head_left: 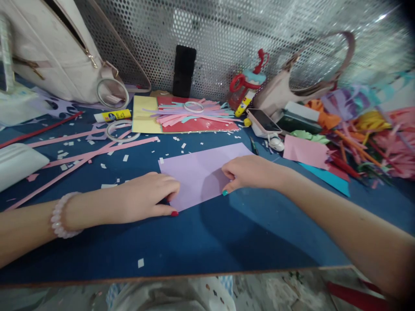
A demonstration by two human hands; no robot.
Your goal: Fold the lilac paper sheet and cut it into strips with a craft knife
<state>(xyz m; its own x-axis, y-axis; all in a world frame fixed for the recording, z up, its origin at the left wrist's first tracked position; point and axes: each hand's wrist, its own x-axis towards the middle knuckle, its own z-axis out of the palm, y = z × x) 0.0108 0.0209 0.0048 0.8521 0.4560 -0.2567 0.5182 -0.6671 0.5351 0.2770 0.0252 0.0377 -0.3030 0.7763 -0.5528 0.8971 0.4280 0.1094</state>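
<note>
A light purple sheet of paper (pixel 197 172) lies on the blue table, its near edge running between my two hands. My left hand (pixel 151 194), with a bead bracelet at the wrist, has its fingers curled and closed at the sheet's near left corner, the red-nailed thumb along the edge. At the near right part of the sheet, my right hand (pixel 248 172) is closed in a pinch on it, its teal-nailed thumb at the edge. The undersides of the fingers are hidden. Small white paper scraps (pixel 125 158) are scattered left of the sheet.
Behind the sheet are a red folder (pixel 207 126) with paper strips, a yellow glue stick (pixel 113 115), a tape roll (pixel 121 131) and a leaning black phone (pixel 184 71). Pink strips (pixel 87 155) cross at left. A pink paper piece (pixel 306 151) and coloured papers crowd the right. Bags stand behind.
</note>
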